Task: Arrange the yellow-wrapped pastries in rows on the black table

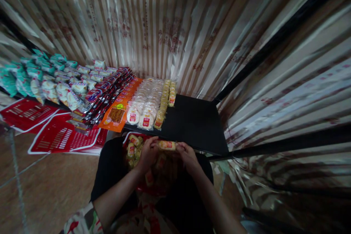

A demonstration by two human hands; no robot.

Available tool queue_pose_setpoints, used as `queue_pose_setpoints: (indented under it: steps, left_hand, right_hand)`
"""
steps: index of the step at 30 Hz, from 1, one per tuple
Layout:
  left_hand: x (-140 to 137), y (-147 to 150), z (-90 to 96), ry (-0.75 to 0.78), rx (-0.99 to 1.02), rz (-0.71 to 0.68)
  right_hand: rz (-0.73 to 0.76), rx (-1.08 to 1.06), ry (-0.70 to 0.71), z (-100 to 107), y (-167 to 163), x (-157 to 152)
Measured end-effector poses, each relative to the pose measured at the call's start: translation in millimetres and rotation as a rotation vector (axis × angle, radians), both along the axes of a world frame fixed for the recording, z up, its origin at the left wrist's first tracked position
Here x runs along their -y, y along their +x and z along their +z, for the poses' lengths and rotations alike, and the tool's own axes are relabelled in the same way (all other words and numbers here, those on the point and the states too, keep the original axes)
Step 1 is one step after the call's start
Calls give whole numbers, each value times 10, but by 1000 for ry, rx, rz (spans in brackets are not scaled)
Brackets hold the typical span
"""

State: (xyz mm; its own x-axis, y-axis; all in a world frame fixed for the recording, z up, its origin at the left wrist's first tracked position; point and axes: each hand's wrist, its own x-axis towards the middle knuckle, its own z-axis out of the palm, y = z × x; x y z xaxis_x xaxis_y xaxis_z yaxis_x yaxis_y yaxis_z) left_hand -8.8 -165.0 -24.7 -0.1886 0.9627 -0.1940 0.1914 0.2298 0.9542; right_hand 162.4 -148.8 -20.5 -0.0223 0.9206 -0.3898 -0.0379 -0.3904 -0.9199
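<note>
Between my two hands, one yellow wrapped snack (167,145) with a red label is held level above the basket. My left hand (148,153) pinches its left end, and my right hand (188,156) grips the right end. Below them a red basket (125,139) sits on my lap, holding several more of the same yellow packets (134,139). On the black shelf (197,120), just beyond my hands, stand two rows of these yellow packets (161,111). Beside those rows are white round wrapped snacks (145,119) with red labels.
Farther left on the shelf lie an orange bag (115,113), dark red packets (106,87), white packets (68,93) and green packets (24,76). Red baskets (64,133) rest below the shelf's left part. Black poles (246,58) and a striped curtain (164,18) enclose the back and right.
</note>
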Motion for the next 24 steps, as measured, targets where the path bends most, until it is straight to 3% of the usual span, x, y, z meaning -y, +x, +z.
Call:
queue_pose_setpoints:
  steps: [5,9,12,17,24]
  left_hand:
    - [-195,174,214,42,261,65]
    - [-381,366,301,79,164,54]
    - [-504,503,331,117,53,26]
    - [-696,657,364,205,-120,-54]
    - [-962,755,460,272,-155,-150]
  right_hand:
    - [-148,-271,-19,63,-24,37]
    - [-237,-367,-15,36,-42,90]
    - [-243,-311,12,50,-2,84]
    - [-116,-179,97,134,111,-87]
    - [-123,62,264,105,261,-533]
